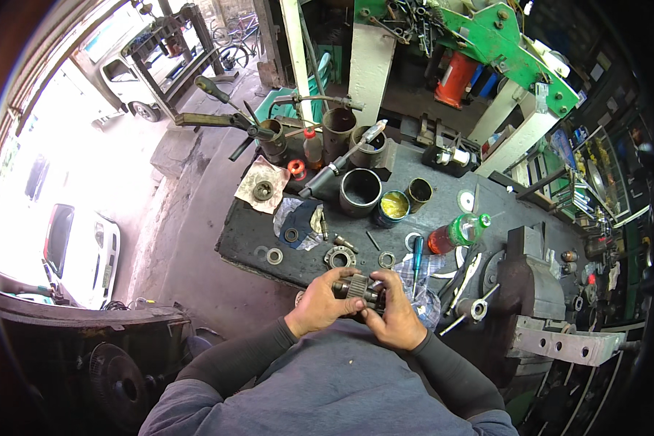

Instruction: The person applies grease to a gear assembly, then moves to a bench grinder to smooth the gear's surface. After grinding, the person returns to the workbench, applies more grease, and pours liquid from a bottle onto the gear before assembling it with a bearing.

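Close to my body, at the near edge of the dark workbench, a toothed metal gear shaft lies between both hands. My left hand has its fingers and thumb wrapped round the left end. My right hand grips the right end, thumb toward the front. Just beyond the hands are a notched metal ring and a smaller ring. A blue-handled screwdriver rests right of them on a checked cloth. Part of the gear shaft is hidden by my fingers.
Metal cylinders, a tin of yellow grease and a bottle of red liquid stand on the bench. A bench vise is at the right. Bearing parts lie on paper at the left. A green-and-white frame rises behind.
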`<control>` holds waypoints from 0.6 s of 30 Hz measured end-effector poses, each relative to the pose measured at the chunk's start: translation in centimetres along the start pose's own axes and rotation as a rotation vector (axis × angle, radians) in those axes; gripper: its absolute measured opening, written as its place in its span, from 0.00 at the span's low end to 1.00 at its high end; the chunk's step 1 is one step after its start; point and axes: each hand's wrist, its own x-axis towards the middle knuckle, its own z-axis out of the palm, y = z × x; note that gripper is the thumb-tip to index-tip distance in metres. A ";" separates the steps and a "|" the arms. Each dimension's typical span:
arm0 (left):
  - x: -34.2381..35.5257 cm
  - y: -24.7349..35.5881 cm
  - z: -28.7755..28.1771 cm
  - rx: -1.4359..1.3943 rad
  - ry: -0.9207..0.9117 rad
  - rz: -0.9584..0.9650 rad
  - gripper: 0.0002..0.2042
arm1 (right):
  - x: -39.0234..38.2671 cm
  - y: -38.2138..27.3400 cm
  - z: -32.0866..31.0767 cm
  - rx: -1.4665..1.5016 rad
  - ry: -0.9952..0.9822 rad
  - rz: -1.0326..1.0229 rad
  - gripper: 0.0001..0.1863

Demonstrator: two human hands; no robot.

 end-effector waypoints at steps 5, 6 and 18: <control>0.8 0.0 -0.1 -0.097 -0.081 0.193 0.43 | 0.2 -0.6 -2.6 -0.228 -0.017 -0.070 0.29; 1.1 0.1 -0.1 -0.163 -0.073 0.214 0.45 | 0.0 -0.8 -2.6 -0.225 -0.013 -0.069 0.30; 0.6 1.6 1.0 -0.294 -0.097 0.107 0.37 | -0.7 -2.6 -2.4 -0.371 0.049 -0.108 0.30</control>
